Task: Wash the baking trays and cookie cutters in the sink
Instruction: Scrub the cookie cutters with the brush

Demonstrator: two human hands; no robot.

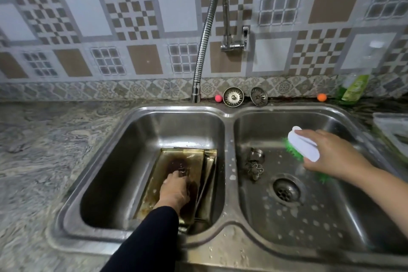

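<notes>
Left hand (175, 190) reaches into left basin, fingers curled on a small cookie cutter (182, 171) atop stacked dirty baking trays (176, 161), likely to scrub; right hand (331, 152) grips scrub brush (303, 147) over right basin, near two cutters (255, 164).

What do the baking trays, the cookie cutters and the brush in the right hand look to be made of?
Baking trays: thin metal, gold-toned under dark baked-on stains, with folded rims. Cookie cutters: bright metal strip, probably steel or tin, bent into outlines. Scrubbing brush: smooth white back, likely plastic, with green bristles that look synthetic; the right hand grips it.
</notes>
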